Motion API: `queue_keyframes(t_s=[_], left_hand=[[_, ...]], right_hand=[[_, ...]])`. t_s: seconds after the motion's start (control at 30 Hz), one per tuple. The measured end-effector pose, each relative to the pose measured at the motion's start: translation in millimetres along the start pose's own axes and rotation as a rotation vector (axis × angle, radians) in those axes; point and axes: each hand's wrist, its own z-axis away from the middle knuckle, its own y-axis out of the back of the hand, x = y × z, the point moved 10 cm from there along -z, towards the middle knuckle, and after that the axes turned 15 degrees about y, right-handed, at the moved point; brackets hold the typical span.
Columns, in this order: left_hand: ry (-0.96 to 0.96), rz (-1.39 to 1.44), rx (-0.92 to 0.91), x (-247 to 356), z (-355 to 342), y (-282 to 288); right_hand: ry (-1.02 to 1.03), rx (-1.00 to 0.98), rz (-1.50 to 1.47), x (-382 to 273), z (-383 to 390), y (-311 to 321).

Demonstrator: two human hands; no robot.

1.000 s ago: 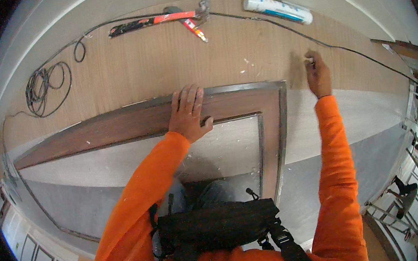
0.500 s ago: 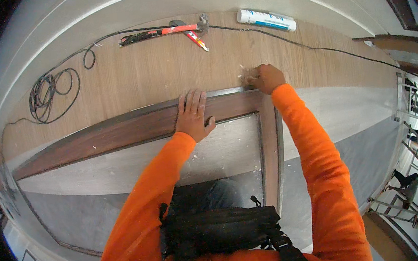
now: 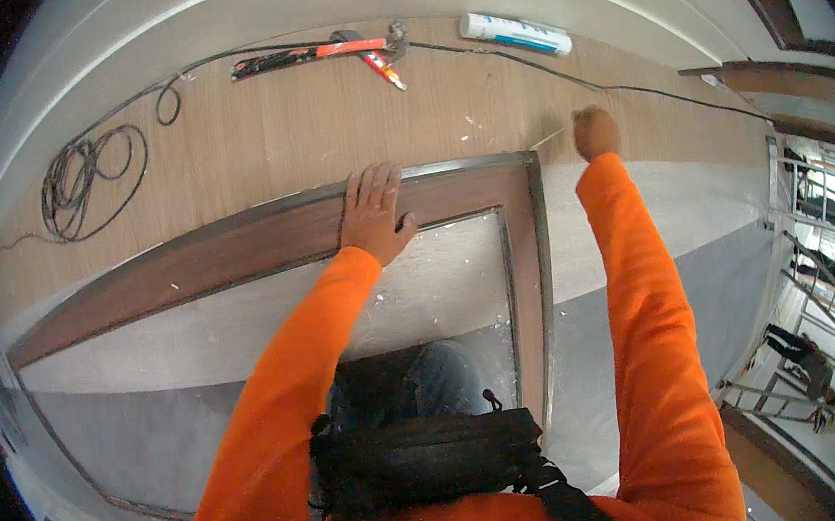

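Wood-grain floor (image 3: 256, 145) runs across the top of the view, pale wall band above it. Dark brown frame (image 3: 187, 268) lies on it, top rail and right-hand upright meeting at a corner (image 3: 527, 162); rough grey panel inside the frame.

Left hand (image 3: 373, 215): open, palm flat on the top rail, fingers spread, pressing down near the corner.

Right hand (image 3: 596, 131): closed in a fist just beyond the corner, gripping a thin pale stick-like thing (image 3: 548, 137) that points toward the frame. Too small to tell what it is.

Well apart, up on the floor: coiled black cable (image 3: 88, 177), red-and-black hand tools (image 3: 317, 54), white sealant tube (image 3: 514, 34); all untouched.

Judgement on progress: frame looks assembled and laid in place, and work seems centred on that corner joint. Sealant not picked up, so any bead or fill looks still to do.
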Motion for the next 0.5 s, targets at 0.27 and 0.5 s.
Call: queue_keyframes(t_s=[0.27, 0.5], left_hand=[[0.078, 0.040, -0.076, 9, -56, -15], [-0.006, -0.044, -0.197, 50, -92, -49]], right_hand=[[-0.428, 0.544, 0.075, 205, 136, 63], [-0.268, 0.162, -0.668, 59, 151, -42]])
